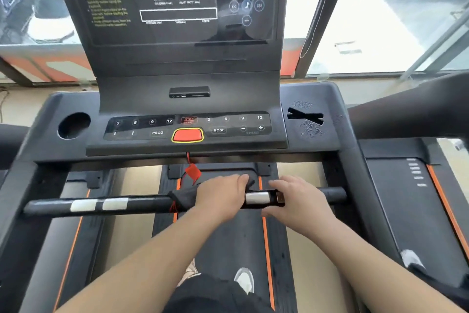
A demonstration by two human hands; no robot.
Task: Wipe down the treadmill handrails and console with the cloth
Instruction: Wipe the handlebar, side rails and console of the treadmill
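A black front handrail [147,204] with silver pulse sensors runs across the treadmill in front of me. My left hand [220,194] presses a dark cloth [184,198] down over the bar near its middle. My right hand [295,197] rests on the bar just to the right, fingers curled over it beside a silver sensor [257,197]. Above stands the console [187,127] with number keys, a red stop button [187,135] and a dark display panel [177,8].
A red safety clip [193,171] hangs on a cord below the console. Cup holders sit at the console's left [73,125] and right [305,117]. Side rails [406,114] flank me. A second treadmill deck [416,198] lies to the right. Windows fill the background.
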